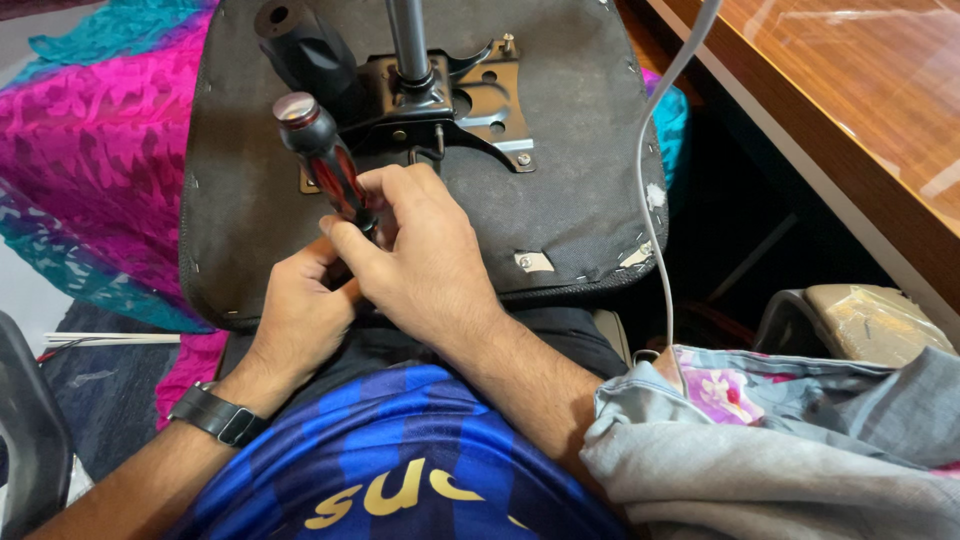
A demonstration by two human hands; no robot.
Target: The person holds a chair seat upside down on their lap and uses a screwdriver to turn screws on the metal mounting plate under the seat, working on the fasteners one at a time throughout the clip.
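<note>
Red-and-black screwdriver [322,158] is tilted, handle up and toward the person's left, tip hidden behind the hands, somewhere near the lower left edge of the plate [470,100].

Right hand [425,255] is curled closed around the lower handle/shank. Left hand [300,310] tucks under it, fingers bent in tight; can't tell whether it grips the shank or pins a screw, since the right hand covers it.

Risks as I see them:
- Tip isn't visible and the driver sits at a slant, so it could cam out of the screw head, chew it up, or skid into the seat fabric.
- Left fingers sit right by the tip; a slip would jab them.
- Seat [560,190] lies upside down across the lap, partly on the pink cloth [90,150], nothing clamping it. Hard torque could rock it.
- White cable [652,170] hangs over the seat's right edge, near the right forearm; could snag.

Seat itself: dark fabric underside, stapled around the rim, small tears near the lower right edge. Black metal plate with a lever and a gas column [408,40] sticking up.
</note>
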